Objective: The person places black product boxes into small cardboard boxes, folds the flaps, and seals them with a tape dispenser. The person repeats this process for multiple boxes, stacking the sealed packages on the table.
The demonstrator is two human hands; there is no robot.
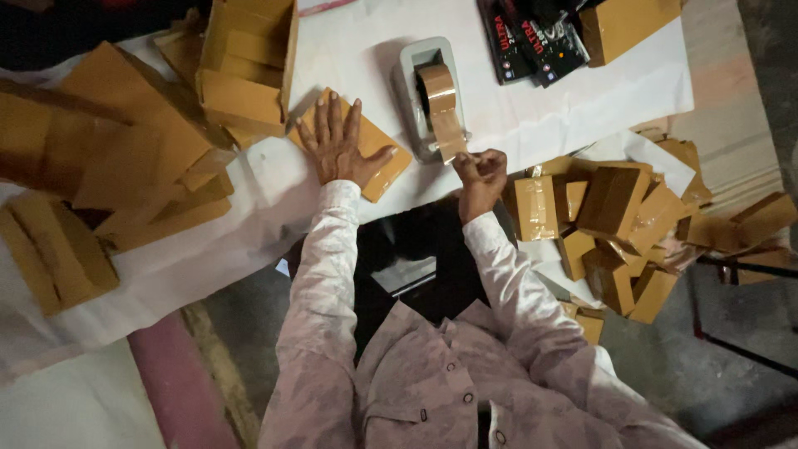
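A small brown cardboard box (366, 148) lies flat on the white-covered desk (532, 116), directly under the left hand (337, 145). That hand is spread wide, fingers splayed, palm pressing the box down without gripping it. Just to its right stands a grey tape dispenser (416, 91) with a roll of brown tape (440, 104). The right hand (480, 173), near the dispenser's front, is closed in a pinch on the free end of the tape strip, well apart from the box.
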